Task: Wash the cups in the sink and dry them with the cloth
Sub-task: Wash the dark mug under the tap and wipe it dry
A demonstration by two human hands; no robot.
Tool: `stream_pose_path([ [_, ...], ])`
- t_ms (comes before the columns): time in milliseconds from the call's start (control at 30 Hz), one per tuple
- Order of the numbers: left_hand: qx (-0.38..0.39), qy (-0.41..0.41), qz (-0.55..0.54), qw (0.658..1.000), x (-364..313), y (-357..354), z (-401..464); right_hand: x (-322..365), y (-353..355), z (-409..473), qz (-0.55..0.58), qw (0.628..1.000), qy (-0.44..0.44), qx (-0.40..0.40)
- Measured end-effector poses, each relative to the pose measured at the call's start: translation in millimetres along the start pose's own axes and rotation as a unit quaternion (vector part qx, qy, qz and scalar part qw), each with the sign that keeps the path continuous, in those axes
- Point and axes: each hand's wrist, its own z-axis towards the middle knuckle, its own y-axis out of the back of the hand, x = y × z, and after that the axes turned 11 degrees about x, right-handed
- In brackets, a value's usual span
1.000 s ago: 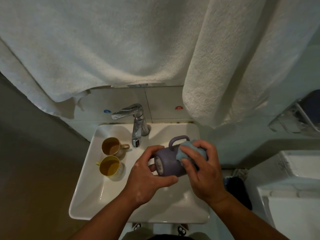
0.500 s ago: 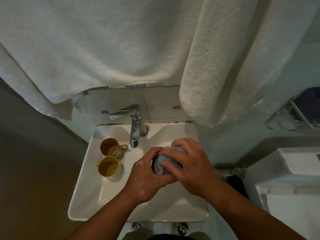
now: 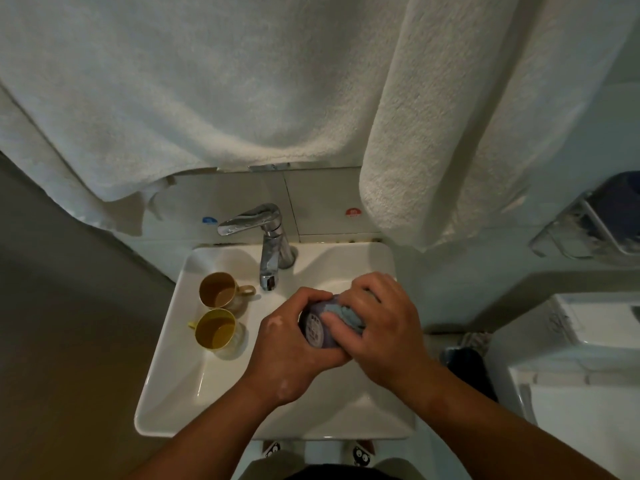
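Note:
Over the white sink (image 3: 166, 382) my left hand (image 3: 291, 355) grips a purple cup (image 3: 317, 329) lying on its side, its labelled base turned toward me. My right hand (image 3: 381, 327) presses a light blue cloth (image 3: 346, 313) against the cup's side, fingers curled round both. The hands hide the cup's handle and most of its body. Two more cups stand at the sink's left: a beige cup (image 3: 218, 289) with its handle to the right, and a yellow cup (image 3: 214, 329) just in front of it.
A chrome tap (image 3: 266, 244) stands at the back of the sink, no water running. Large white towels (image 3: 207, 98) hang above. A white toilet tank (image 3: 588, 341) is on the right, a dark bin (image 3: 467, 368) beside it.
My right hand slid the cloth from the cup's far end over its side, covering the handle. The cup turned, so its base faces me more.

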Motion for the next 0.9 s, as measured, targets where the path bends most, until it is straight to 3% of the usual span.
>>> stream_pose_path([
  [133,0.003,-0.005,0.007,1.000,-5,2,0,-13,7,6,0.016,0.999,0.040,0.031],
  [267,0.004,-0.012,-0.018,1.000,-8,2,1,-6,18,12,0.186,0.977,-0.097,-0.032],
  [367,0.005,-0.013,-0.009,1.000,-6,3,2,7,14,9,0.194,0.966,-0.166,-0.037],
  [467,0.005,-0.009,0.014,1.000,-3,4,4,12,1,-2,0.039,0.996,-0.076,-0.023],
  [567,0.013,-0.012,0.022,1.000,-4,4,3,-2,2,-5,0.023,1.000,-0.011,0.005],
  [767,0.035,-0.010,-0.025,0.999,-4,12,2,-4,21,11,0.215,0.975,-0.056,-0.011],
  [900,0.055,-0.001,-0.012,0.998,8,20,2,-7,32,13,0.345,0.925,-0.156,0.013],
])
